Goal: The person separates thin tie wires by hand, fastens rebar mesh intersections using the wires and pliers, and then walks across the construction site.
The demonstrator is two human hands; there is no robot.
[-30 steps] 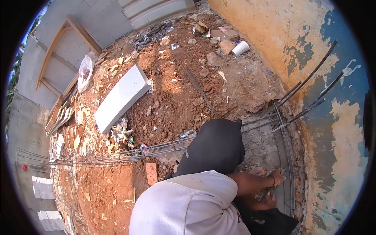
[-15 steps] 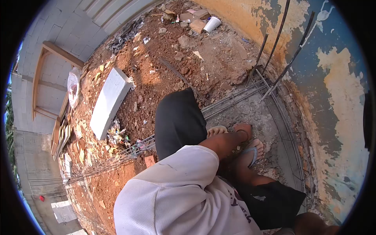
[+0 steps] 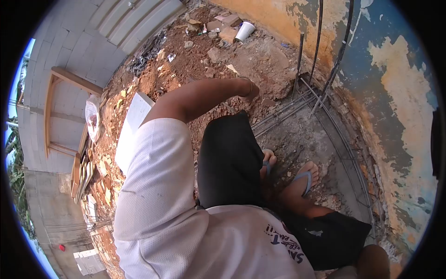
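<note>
My left hand (image 3: 251,92) reaches out over the reddish soil (image 3: 209,56), bent down at the wrist, where a thin band shows. Its fingers are turned away and blurred, so I cannot see whether they hold anything. Close by is a steel rebar frame (image 3: 283,114) set along a concrete strip (image 3: 290,132). Between my feet, in blue flip-flops (image 3: 304,179), lies a small dark object (image 3: 297,151) that I cannot make out. My right hand is out of the picture; only part of that arm (image 3: 374,260) appears at the lower right.
Upright rebars (image 3: 320,46) rise beside the peeling painted wall (image 3: 395,102). A white block (image 3: 127,130) lies at the left, partly behind my sleeve. Farther back are a white cup (image 3: 245,31), rubble, a plastic bag (image 3: 93,118) and a wooden frame (image 3: 76,81) against the block wall.
My left hand has left the spot by my feet and swung up and outward over the soil near the rebar frame. My torso has shifted, baring more of the shirt front.
</note>
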